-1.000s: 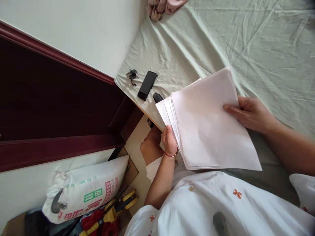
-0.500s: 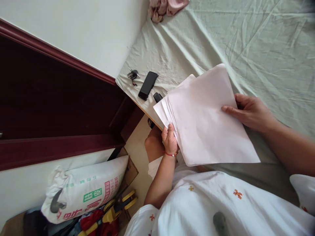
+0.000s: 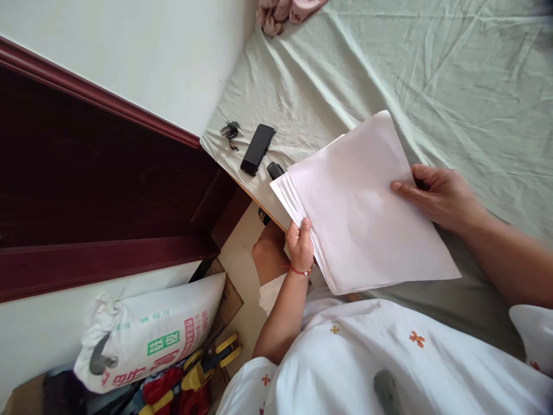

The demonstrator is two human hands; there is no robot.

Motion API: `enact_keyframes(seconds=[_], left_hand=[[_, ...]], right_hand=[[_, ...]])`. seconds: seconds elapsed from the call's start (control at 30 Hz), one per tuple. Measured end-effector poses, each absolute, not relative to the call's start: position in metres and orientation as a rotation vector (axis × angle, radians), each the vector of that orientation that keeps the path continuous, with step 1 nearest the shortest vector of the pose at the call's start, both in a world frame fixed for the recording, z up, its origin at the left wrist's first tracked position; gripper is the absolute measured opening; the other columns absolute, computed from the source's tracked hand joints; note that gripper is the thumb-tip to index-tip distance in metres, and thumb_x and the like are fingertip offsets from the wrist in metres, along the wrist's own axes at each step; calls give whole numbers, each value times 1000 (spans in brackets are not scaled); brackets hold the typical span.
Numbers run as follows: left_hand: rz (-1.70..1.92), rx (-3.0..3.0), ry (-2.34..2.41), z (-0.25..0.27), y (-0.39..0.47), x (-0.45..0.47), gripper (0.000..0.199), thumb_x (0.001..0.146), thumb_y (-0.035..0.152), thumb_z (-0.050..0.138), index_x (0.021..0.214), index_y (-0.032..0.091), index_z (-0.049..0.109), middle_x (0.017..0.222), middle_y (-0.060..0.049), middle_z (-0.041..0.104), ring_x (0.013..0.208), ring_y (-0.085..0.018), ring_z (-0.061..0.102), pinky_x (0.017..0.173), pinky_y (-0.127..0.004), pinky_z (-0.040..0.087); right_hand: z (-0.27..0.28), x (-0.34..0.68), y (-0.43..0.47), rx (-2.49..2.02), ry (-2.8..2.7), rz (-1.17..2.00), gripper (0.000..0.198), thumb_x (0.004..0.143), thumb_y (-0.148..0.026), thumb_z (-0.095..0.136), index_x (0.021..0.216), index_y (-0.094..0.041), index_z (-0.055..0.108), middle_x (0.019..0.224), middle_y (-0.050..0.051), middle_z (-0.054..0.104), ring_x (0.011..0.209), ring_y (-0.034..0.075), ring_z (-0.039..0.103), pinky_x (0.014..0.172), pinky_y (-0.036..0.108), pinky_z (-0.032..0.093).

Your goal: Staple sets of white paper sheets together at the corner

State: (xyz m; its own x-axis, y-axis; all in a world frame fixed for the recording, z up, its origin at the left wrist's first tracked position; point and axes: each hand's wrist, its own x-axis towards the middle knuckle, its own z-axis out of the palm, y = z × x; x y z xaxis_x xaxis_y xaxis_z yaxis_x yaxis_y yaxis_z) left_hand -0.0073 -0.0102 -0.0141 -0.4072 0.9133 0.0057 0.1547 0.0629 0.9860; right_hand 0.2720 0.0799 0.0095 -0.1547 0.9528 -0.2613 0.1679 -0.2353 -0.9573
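Observation:
Several sheets of white paper (image 3: 358, 202) lie stacked between my two hands, fanned a little along their left edge. My left hand (image 3: 299, 245) grips that left edge, thumb on top, with a red bracelet at the wrist. At the right edge, my right hand (image 3: 440, 193) pinches the stack, its thumb on the top sheet and its other fingers behind. The paper is held tilted above my lap and the bed's edge. Partly covered by the paper's upper left corner is a small black object (image 3: 275, 170) whose kind I cannot make out.
A black phone (image 3: 258, 150) and a bunch of keys (image 3: 231, 129) rest on the green bed sheet (image 3: 453, 86). Pink cloth (image 3: 285, 14) lies at the far end. On the floor at left are a printed white sack (image 3: 151, 334) and a yellow-and-black item (image 3: 199, 374).
The sheets have come closer together; the fan at their left edge is narrower. My left hand has shifted slightly right along with the paper's edge.

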Motion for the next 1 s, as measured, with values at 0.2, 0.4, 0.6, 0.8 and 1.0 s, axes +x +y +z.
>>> enact_keyframes(seconds=[0.2, 0.4, 0.6, 0.8, 1.0], left_hand=[[1437, 1049, 1697, -14, -10, -7, 41, 96, 59, 61, 97, 20, 75, 99, -5, 76, 111, -23, 68, 105, -33, 49], [1408, 1025, 1745, -11, -11, -7, 45, 94, 63, 61, 97, 20, 75, 97, -5, 76, 103, -22, 68, 96, -31, 51], [1342, 1100, 1789, -5, -12, -6, 50, 92, 66, 61, 75, 19, 66, 73, -1, 66, 77, -17, 61, 77, -28, 49], [1335, 1122, 1742, -5, -12, -7, 47, 87, 65, 67, 89, 19, 73, 84, -2, 73, 78, -18, 63, 76, -28, 51], [1329, 1132, 1749, -9, -12, -7, 39, 87, 59, 70, 94, 21, 76, 91, -2, 77, 88, -20, 67, 85, -30, 53]], right_hand=[[10, 271, 81, -1482, -1291, 1381, 26, 80, -46, 78, 82, -22, 66, 66, -3, 57, 55, 9, 45, 45, 23, 32], [14, 271, 80, -1442, -1347, 1368, 25, 82, -45, 75, 79, -21, 67, 67, -2, 59, 58, 10, 47, 47, 24, 33], [15, 269, 80, -1453, -1358, 1363, 27, 83, -46, 74, 79, -21, 67, 66, -2, 57, 57, 9, 46, 48, 24, 33], [10, 272, 80, -1430, -1350, 1406, 28, 83, -49, 74, 82, -22, 68, 67, -2, 59, 57, 10, 47, 47, 24, 33], [13, 269, 80, -1429, -1283, 1388, 25, 77, -44, 81, 84, -23, 69, 70, -1, 63, 58, 11, 52, 48, 25, 36]])
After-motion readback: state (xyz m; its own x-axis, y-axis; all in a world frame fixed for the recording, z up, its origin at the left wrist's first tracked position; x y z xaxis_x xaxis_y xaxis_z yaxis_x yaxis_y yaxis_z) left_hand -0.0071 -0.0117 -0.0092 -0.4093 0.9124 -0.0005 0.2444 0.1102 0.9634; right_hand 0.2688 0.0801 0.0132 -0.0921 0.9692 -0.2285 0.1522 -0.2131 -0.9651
